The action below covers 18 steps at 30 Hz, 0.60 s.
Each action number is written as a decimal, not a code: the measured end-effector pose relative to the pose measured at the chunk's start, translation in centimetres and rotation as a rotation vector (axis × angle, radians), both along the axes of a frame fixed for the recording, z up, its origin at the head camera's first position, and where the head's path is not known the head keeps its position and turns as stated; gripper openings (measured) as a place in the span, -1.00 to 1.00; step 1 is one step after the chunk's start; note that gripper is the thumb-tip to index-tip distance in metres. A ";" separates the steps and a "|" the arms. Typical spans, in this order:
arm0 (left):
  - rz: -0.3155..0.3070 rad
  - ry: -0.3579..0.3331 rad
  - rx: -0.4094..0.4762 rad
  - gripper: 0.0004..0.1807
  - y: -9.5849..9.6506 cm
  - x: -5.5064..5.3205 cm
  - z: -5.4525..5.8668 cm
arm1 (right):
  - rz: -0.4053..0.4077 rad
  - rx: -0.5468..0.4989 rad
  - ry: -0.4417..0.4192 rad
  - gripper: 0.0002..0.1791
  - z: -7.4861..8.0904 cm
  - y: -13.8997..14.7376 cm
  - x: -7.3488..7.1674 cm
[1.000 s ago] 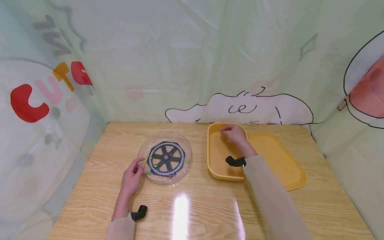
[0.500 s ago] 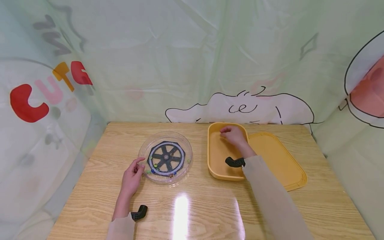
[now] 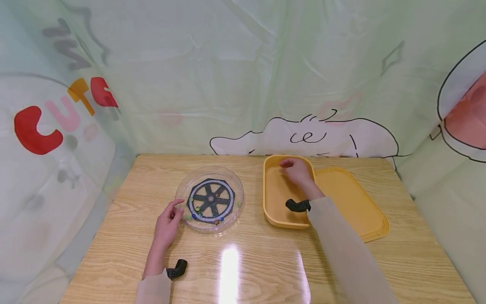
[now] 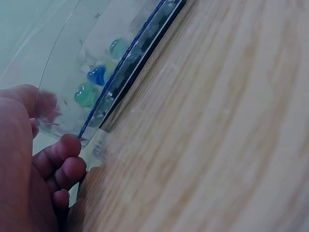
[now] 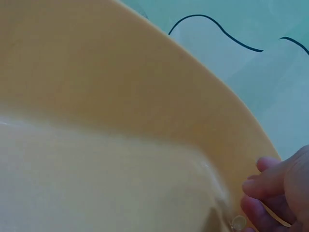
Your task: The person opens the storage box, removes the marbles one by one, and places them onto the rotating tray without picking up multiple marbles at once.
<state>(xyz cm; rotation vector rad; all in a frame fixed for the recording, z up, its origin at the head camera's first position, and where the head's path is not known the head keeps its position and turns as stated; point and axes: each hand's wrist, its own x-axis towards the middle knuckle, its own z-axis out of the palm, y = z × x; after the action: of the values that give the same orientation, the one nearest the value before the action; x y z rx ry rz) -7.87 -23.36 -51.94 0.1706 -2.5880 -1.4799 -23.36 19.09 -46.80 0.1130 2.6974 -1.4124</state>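
Note:
My left hand (image 3: pixel 167 223) holds the left side of a round clear plastic dish (image 3: pixel 236 179). In the left wrist view, one digit shows through the dish's clear wall while other fingertips curl by its base edge. Inside lie a black spoked wheel shape (image 3: pixel 212 207) and several glass marbles, among them a blue marble (image 4: pixel 96 75) and a green marble (image 4: pixel 86 94). My right hand (image 3: pixel 298 171) is inside a yellow tub (image 3: pixel 268 198) near its far end, fingers loosely bent. In the right wrist view, a small clear marble (image 5: pixel 238 223) shows just beyond the fingertips, low in the tub.
A flat yellow lid (image 3: pixel 353 202) lies on the wooden table (image 3: pixel 258 257), against the tub's right side. Behind the table hangs a printed curtain (image 3: pixel 197 84). Black wrist devices sit on both sleeves.
The left hand and the dish have stayed where they were. The right hand remains over the tub's far end, its fingertips shifting slightly.

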 end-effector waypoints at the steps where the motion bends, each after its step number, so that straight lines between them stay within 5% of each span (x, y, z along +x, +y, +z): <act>1: 0.000 0.000 0.000 -0.71 0.0 0.0 0.0 | -0.017 0.002 0.011 -0.75 0.0 0.0 0.0; 8: -0.004 0.001 0.006 -0.71 0.0 0.1 0.1 | -0.073 0.002 0.034 -0.78 0.0 0.0 0.0; 18: -0.007 0.009 -0.005 -0.71 0.0 0.0 0.0 | 0.015 -0.009 0.028 -0.77 -0.3 -0.2 -0.1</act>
<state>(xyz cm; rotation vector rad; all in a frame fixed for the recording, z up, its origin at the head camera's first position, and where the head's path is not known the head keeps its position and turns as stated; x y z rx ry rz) -7.83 -23.38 -51.99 0.1549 -2.5877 -1.4731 -23.47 18.84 -47.07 0.0727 2.7073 -1.4329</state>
